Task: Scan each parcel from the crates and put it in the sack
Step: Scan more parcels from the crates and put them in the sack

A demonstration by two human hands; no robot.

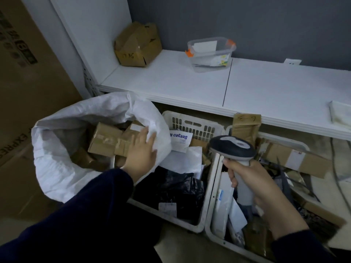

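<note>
Right grip [252,185] round scanner [232,147] above crammed crates [191,126], left grip [141,152] spread at sack [57,168] mouth.

We see a long white shelf [190,86] in dim, flat light. Behind the shelf stands a dark grey wall [247,19], with a white socket [292,62] at the shelf's back edge. A white side panel [91,25] rises at its left end, with big brown cartons [28,82] beyond and beige floor [176,238] below.

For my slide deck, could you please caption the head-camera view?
Parcel sorting: left hand at the mouth of the sack, right hand gripping a scanner above the crates.
</note>
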